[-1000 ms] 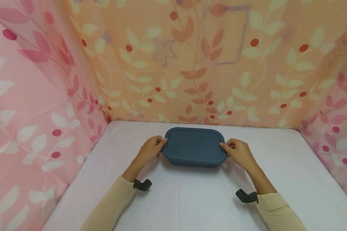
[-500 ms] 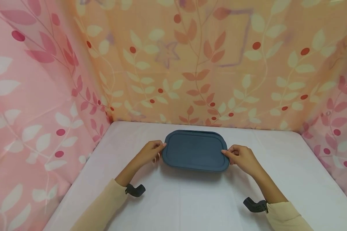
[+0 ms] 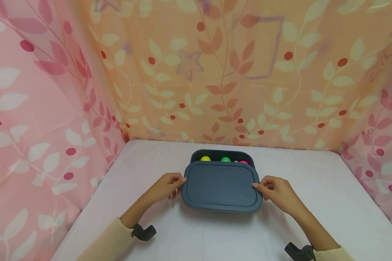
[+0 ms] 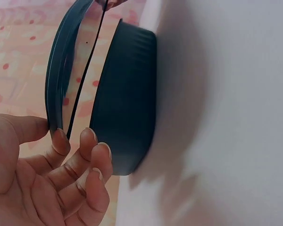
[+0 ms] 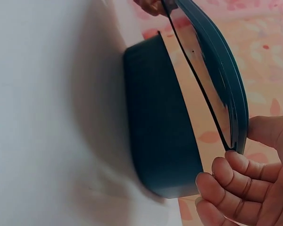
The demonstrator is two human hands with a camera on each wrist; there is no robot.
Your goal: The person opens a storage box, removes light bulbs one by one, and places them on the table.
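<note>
A dark blue rectangular lid (image 3: 221,186) with rounded corners is held by its two short ends. My left hand (image 3: 166,186) pinches the left end between thumb and fingers, and my right hand (image 3: 279,192) pinches the right end. Behind and below the lid stands a matching food container (image 3: 223,152), its far part uncovered. Inside show a yellow ball (image 3: 205,158), a green ball (image 3: 225,159) and a pink round thing (image 3: 244,162); the lid hides the rest. Both wrist views show a gap between the raised lid (image 4: 56,84) and the container's side (image 5: 160,117).
A white cloth covers the table (image 3: 202,235). A patterned orange curtain (image 3: 222,72) hangs at the back edge, with a pink curtain (image 3: 45,119) at the left and another pink curtain (image 3: 385,145) at the right. Each wrist wears a black mount (image 3: 144,232).
The lid has come off the container and moved toward me, held in both hands. The container's far part and the coloured balls inside have come into view.
</note>
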